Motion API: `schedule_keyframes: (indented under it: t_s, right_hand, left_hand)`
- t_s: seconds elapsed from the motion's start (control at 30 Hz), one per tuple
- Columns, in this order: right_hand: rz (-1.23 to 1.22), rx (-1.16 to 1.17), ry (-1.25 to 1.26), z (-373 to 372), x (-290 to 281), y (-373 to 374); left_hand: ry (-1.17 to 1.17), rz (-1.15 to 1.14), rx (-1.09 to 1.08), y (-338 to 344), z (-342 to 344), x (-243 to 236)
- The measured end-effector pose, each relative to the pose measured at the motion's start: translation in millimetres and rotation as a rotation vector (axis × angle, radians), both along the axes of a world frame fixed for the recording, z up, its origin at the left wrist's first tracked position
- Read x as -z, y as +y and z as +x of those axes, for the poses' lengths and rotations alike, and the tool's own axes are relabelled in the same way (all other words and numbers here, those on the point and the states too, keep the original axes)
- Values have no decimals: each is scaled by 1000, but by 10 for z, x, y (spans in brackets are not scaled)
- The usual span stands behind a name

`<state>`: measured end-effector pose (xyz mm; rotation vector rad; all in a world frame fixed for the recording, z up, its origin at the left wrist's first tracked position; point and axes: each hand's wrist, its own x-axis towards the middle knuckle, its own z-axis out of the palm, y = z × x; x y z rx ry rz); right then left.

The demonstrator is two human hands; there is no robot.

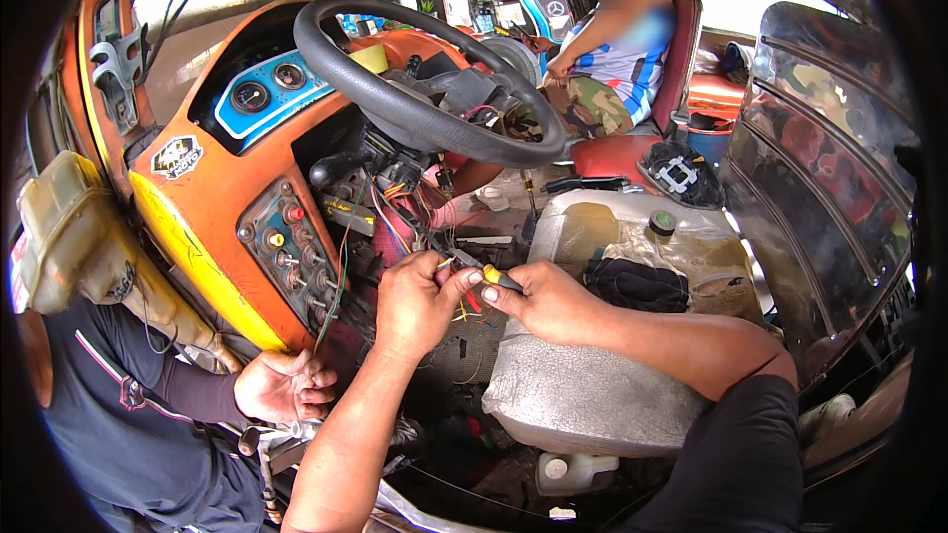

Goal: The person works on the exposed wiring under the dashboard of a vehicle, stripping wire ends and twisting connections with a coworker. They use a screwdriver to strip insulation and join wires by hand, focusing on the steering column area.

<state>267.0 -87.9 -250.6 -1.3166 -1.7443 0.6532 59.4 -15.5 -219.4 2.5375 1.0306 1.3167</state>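
Below the steering wheel (326,39), my left hand (415,301) pinches a thin wire among the loose colored wires (395,202) hanging from the column. My right hand (541,301) grips pliers (499,276) with yellow-and-black handles, their jaws at the wire beside my left fingertips. A few red and yellow wire ends (467,311) dangle under my hands. To the left is an orange dashboard panel (286,252) with switches and knobs, near a hanging green wire (332,321).
A co-worker's hand (281,385) reaches in at lower left, under a plastic tank (74,237). Another person (612,69) sits at the upper right. The silver padded engine cover (583,390) carries a dark cloth (637,286). A metal sheet (810,188) stands at right.
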Motion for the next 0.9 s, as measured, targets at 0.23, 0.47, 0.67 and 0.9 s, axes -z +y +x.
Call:
schedule_keyframes:
  t_s: [0.23, 0.47, 0.67, 0.9]
  right_hand:
    - [-30, 193, 300, 17, 56, 89]
    - [269, 163, -269, 185, -63, 20]
    - [464, 115, -408, 102, -92, -46]
    - [324, 131, -464, 93, -115, -57]
  left_hand:
    - [-9, 68, -162, -66, -20, -41]
    - [-159, -286, 43, 47, -130, 67]
    - [-163, -449, 119, 99, -132, 41]
    - [-202, -402, 146, 25, 34, 88]
